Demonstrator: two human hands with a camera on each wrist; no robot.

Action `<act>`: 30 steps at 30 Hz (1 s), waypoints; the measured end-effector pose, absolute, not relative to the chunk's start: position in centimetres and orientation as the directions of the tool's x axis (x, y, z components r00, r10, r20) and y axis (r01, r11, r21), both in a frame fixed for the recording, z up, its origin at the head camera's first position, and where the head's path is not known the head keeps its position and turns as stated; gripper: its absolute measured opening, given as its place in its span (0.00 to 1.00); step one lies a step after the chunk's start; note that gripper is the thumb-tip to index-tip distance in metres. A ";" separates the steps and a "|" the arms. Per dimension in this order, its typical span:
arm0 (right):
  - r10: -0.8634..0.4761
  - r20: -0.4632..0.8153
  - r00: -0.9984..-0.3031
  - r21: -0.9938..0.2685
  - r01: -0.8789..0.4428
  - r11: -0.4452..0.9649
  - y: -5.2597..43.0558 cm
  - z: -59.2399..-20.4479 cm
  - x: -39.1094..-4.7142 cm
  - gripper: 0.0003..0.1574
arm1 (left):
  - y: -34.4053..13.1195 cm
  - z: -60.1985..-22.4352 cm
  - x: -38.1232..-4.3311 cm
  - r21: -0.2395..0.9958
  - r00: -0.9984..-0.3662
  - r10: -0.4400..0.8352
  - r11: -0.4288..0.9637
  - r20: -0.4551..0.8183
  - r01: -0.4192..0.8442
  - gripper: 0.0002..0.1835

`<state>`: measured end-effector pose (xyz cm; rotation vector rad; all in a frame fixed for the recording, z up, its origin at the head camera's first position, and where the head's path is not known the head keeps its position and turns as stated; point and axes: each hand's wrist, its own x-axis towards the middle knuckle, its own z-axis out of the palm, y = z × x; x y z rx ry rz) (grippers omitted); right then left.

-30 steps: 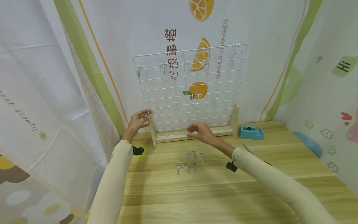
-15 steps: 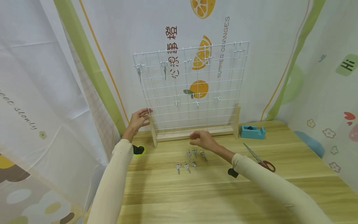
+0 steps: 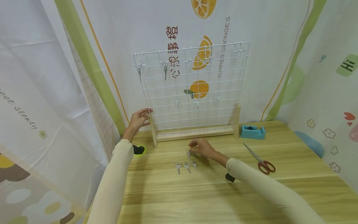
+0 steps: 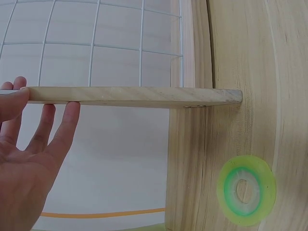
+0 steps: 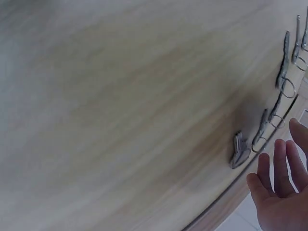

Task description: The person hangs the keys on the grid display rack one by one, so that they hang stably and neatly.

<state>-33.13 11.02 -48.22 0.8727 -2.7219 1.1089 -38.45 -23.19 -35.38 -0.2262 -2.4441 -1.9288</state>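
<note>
A white wire grid rack (image 3: 165, 109) stands upright in a wooden base (image 3: 193, 134) on the table. My left hand (image 3: 137, 119) grips its left wooden upright (image 4: 144, 95), thumb on one side and fingers on the other. My right hand (image 3: 202, 148) hovers over the back row of keys, partly hiding them; its fingers are bent and hold nothing. In the right wrist view several keys (image 5: 284, 62) with rings lie near the fingertips, apart from them. Three keys (image 3: 178, 168) form the front row. Two more keys (image 3: 165, 72) hang from hooks at the rack's upper left.
Red-handled scissors (image 3: 264, 165) and a blue tape dispenser (image 3: 252, 133) are at the right. A black object (image 3: 230, 177) lies beside the right sleeve. A green-yellow tape roll (image 4: 246, 211) sits left of the rack, with a black item on it. Bare white hooks (image 3: 197, 103) dot the grid.
My right hand has come down from in front of the rack's base toward the back row of keys. My left hand has kept its grip on the upright.
</note>
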 end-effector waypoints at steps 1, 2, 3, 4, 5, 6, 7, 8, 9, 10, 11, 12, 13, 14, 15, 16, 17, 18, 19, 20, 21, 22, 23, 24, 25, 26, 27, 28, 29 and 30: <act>-0.478 0.273 -0.835 -0.621 -0.533 0.575 10.9 -48.4 -33.2 0.14 | -23.2 -35.4 -38.5 0.967 -0.989 0.103 0.223 0.105 0.126 0.25; -0.479 0.275 -0.833 -0.619 -0.535 0.575 10.8 -48.5 -33.2 0.13 | -23.2 -35.3 -38.4 0.968 -0.989 0.103 0.218 0.105 0.125 0.25; -0.481 0.269 -0.835 -0.619 -0.532 0.577 10.7 -48.6 -33.3 0.13 | -23.2 -35.3 -38.4 0.969 -0.989 0.104 0.213 0.103 0.124 0.25; -0.482 0.268 -0.834 -0.612 -0.534 0.583 10.6 -48.7 -33.3 0.13 | -23.2 -35.3 -38.4 0.971 -0.989 0.105 0.208 0.101 0.121 0.25; -0.484 0.271 -0.832 -0.605 -0.538 0.587 10.6 -48.8 -33.3 0.13 | -23.2 -35.2 -38.4 0.972 -0.989 0.106 0.204 0.098 0.118 0.25; -0.487 0.270 -0.831 -0.600 -0.540 0.590 10.5 -48.8 -33.3 0.13 | -23.2 -35.2 -38.4 0.973 -0.989 0.109 0.198 0.095 0.115 0.25; -0.487 0.268 -0.831 -0.599 -0.540 0.591 10.5 -48.9 -33.3 0.13 | -23.2 -35.1 -38.4 0.975 -0.989 0.113 0.193 0.091 0.112 0.26; -0.488 0.267 -0.831 -0.597 -0.540 0.593 10.4 -48.9 -33.3 0.13 | -23.1 -35.0 -38.3 0.976 -0.989 0.116 0.188 0.088 0.109 0.26; -0.488 0.265 -0.831 -0.595 -0.540 0.596 10.4 -48.9 -33.3 0.13 | -23.1 -34.9 -38.2 0.977 -0.989 0.119 0.184 0.085 0.106 0.26; -0.488 0.263 -0.833 -0.594 -0.538 0.598 10.4 -49.0 -33.3 0.12 | -23.1 -34.8 -38.1 0.978 -0.989 0.122 0.181 0.081 0.103 0.26; -0.488 0.261 -0.833 -0.595 -0.537 0.599 10.3 -49.0 -33.3 0.12 | -23.0 -34.6 -38.0 0.979 -0.989 0.125 0.179 0.078 0.100 0.26; -0.487 0.255 -0.835 -0.596 -0.533 0.601 10.3 -49.0 -33.3 0.12 | -23.0 -34.4 -37.8 0.979 -0.989 0.126 0.178 0.075 0.097 0.26; -0.487 0.247 -0.838 -0.597 -0.527 0.604 10.3 -49.1 -33.3 0.11 | -22.9 -34.2 -37.6 0.979 -0.989 0.129 0.178 0.072 0.095 0.26; -0.485 0.240 -0.841 -0.600 -0.521 0.607 10.3 -49.1 -33.3 0.11 | -22.8 -34.0 -37.4 0.979 -0.989 0.131 0.179 0.070 0.093 0.27; -0.484 0.236 -0.843 -0.602 -0.518 0.608 10.2 -49.1 -33.3 0.10 | -22.7 -33.8 -37.2 0.980 -0.989 0.132 0.180 0.067 0.091 0.27; -0.484 0.232 -0.844 -0.605 -0.515 0.608 10.2 -49.1 -33.3 0.10 | -22.7 -33.5 -37.0 0.980 -0.989 0.132 0.180 0.066 0.090 0.26; -0.482 0.228 -0.846 -0.608 -0.511 0.608 10.3 -49.0 -33.3 0.10 | -22.6 -33.4 -36.8 0.980 -0.989 0.133 0.180 0.066 0.089 0.26; -0.482 0.225 -0.847 -0.610 -0.509 0.608 10.3 -49.0 -33.2 0.09 | -22.6 -33.3 -36.6 0.980 -0.989 0.134 0.180 0.065 0.089 0.26; -0.482 0.223 -0.847 -0.610 -0.507 0.608 10.3 -48.9 -33.2 0.09 | -22.6 -33.2 -36.5 0.980 -0.989 0.134 0.180 0.065 0.089 0.26; -0.483 0.226 -0.846 -0.608 -0.510 0.609 10.3 -48.8 -33.2 0.09 | -22.6 -33.1 -36.4 0.980 -0.989 0.135 0.180 0.066 0.090 0.26; -0.484 0.230 -0.844 -0.605 -0.514 0.609 10.4 -48.7 -33.1 0.09 | -22.6 -33.1 -36.3 0.979 -0.989 0.135 0.180 0.067 0.091 0.26; -0.488 0.237 -0.840 -0.598 -0.522 0.608 10.4 -48.6 -33.1 0.08 | -22.6 -33.1 -36.3 0.979 -0.989 0.135 0.181 0.068 0.092 0.26; -0.491 0.249 -0.835 -0.589 -0.533 0.607 10.4 -48.5 -33.1 0.08 | -22.6 -33.1 -36.3 0.979 -0.988 0.136 0.183 0.071 0.095 0.26; -0.496 0.266 -0.826 -0.577 -0.549 0.605 10.5 -48.3 -33.1 0.08 | -22.6 -33.1 -36.2 0.978 -0.988 0.137 0.184 0.071 0.095 0.26; -0.500 0.278 -0.820 -0.570 -0.560 0.601 10.5 -48.1 -33.1 0.08 | -22.6 -33.1 -36.2 0.978 -0.988 0.137 0.184 0.072 0.096 0.26; -0.503 0.290 -0.814 -0.562 -0.571 0.599 10.5 -47.9 -33.2 0.08 | -22.6 -33.1 -36.2 0.978 -0.988 0.137 0.184 0.071 0.096 0.26; -0.508 0.304 -0.806 -0.553 -0.583 0.595 10.6 -47.7 -33.2 0.08 | -22.7 -33.2 -36.2 0.978 -0.988 0.137 0.184 0.071 0.096 0.26; -0.515 0.318 -0.796 -0.542 -0.599 0.590 10.6 -47.5 -33.3 0.08 | -22.7 -33.2 -36.2 0.978 -0.988 0.138 0.183 0.071 0.096 0.26; -0.519 0.326 -0.790 -0.538 -0.607 0.585 10.6 -47.3 -33.3 0.08 | -22.7 -33.2 -36.2 0.979 -0.988 0.139 0.182 0.070 0.095 0.27; -0.522 0.331 -0.786 -0.536 -0.612 0.581 10.7 -47.0 -33.4 0.08 | -22.7 -33.1 -36.2 0.979 -0.988 0.138 0.181 0.068 0.093 0.27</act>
